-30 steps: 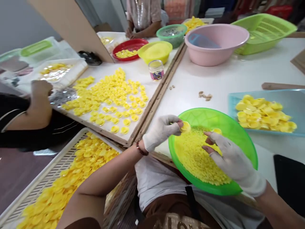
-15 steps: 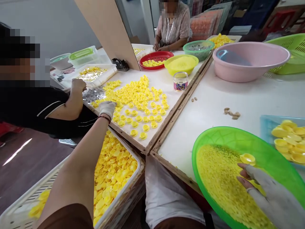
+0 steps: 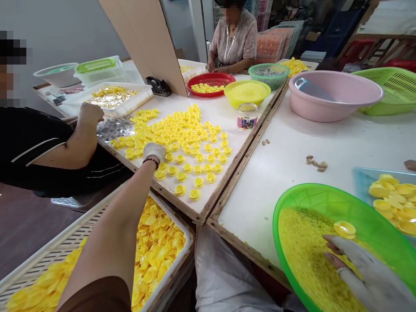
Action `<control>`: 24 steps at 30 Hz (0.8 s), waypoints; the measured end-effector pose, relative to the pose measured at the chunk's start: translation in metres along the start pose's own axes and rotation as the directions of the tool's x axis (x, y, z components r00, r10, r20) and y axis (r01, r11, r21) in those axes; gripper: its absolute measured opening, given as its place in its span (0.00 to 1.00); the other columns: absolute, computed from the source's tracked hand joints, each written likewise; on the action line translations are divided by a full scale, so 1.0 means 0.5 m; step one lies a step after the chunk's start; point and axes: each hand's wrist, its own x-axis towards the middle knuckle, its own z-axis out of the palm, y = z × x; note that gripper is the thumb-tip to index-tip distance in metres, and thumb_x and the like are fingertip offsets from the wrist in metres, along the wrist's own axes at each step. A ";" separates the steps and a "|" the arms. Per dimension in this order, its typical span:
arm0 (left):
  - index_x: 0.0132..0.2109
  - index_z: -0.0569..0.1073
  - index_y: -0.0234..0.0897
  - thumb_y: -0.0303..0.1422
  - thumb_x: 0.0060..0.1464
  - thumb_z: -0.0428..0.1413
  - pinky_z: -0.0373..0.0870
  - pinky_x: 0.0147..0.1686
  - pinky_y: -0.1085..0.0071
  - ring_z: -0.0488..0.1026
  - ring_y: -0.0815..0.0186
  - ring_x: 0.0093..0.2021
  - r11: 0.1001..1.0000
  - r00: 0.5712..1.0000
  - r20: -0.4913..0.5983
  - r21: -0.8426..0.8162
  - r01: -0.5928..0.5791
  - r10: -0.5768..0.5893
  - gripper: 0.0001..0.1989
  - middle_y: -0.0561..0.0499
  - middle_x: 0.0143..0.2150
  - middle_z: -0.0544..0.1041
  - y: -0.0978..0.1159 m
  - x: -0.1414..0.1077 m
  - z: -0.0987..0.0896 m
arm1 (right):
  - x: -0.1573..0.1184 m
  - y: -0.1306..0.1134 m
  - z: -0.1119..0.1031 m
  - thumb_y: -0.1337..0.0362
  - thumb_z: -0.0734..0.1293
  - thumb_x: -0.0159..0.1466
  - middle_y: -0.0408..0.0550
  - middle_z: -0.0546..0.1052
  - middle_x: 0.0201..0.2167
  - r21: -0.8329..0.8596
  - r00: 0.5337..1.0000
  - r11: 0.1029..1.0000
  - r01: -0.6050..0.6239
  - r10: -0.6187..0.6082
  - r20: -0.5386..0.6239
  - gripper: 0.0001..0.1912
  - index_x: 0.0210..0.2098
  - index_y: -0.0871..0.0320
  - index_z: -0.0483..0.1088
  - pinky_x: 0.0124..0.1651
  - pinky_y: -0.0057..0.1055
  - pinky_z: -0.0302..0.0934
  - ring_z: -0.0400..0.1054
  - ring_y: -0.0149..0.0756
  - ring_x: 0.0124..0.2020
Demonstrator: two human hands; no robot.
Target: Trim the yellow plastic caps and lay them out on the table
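Observation:
My left hand (image 3: 154,151), in a white glove, is curled low over the yellow cup-shaped plastic pieces (image 3: 182,130) spread on the white table. Its fingertips are hidden behind the hand, so what it grips does not show. My right hand (image 3: 360,260), in a glove with bare fingertips, is over the green basin (image 3: 325,195), its thumb and finger apart. Yellow granules (image 3: 302,251) fill the basin's lower part. Just beyond the right fingertips lies a single yellow cup piece (image 3: 345,229), which the hand does not grip.
A white crate (image 3: 182,264) full of yellow pieces stands below my left arm. Beside it sits a co-worker, whose hand (image 3: 91,113) is near clear small parts. Further back are a pink basin (image 3: 334,86), a yellow bowl (image 3: 247,93), a jar (image 3: 247,116) and a blue tray (image 3: 360,186).
My left hand has moved slightly right and nearer along the yellow pieces. The view has shifted a little. My right hand keeps its pose over the green basin.

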 end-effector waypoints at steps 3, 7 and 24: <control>0.43 0.78 0.27 0.37 0.62 0.53 0.68 0.47 0.55 0.75 0.43 0.50 0.998 0.997 -0.048 0.022 0.057 -0.056 0.16 0.29 0.46 0.80 -0.002 -0.023 0.006 | 0.067 -0.032 -0.012 0.61 0.66 0.66 0.52 0.84 0.49 0.015 0.996 0.997 0.082 -0.082 0.016 0.18 0.54 0.41 0.76 0.48 0.53 0.78 0.80 0.57 0.48; 0.60 0.74 0.33 0.43 0.68 0.48 0.66 0.59 0.58 0.70 0.48 0.61 0.992 0.983 -0.130 0.007 -0.129 0.129 0.24 0.36 0.65 0.72 0.005 -0.108 0.031 | 0.233 -0.117 0.005 0.62 0.62 0.71 0.52 0.83 0.50 0.101 0.955 0.951 0.291 -0.295 0.031 0.16 0.55 0.49 0.75 0.54 0.48 0.76 0.79 0.50 0.50; 0.76 0.57 0.31 0.51 0.69 0.45 0.46 0.68 0.31 0.47 0.32 0.76 0.915 0.947 -0.077 0.291 -0.278 0.312 0.38 0.25 0.76 0.51 -0.111 -0.143 0.072 | 0.843 -0.484 0.416 0.44 0.53 0.75 0.59 0.48 0.78 -0.092 0.829 0.902 0.422 -0.343 0.441 0.37 0.77 0.52 0.49 0.74 0.64 0.38 0.39 0.59 0.79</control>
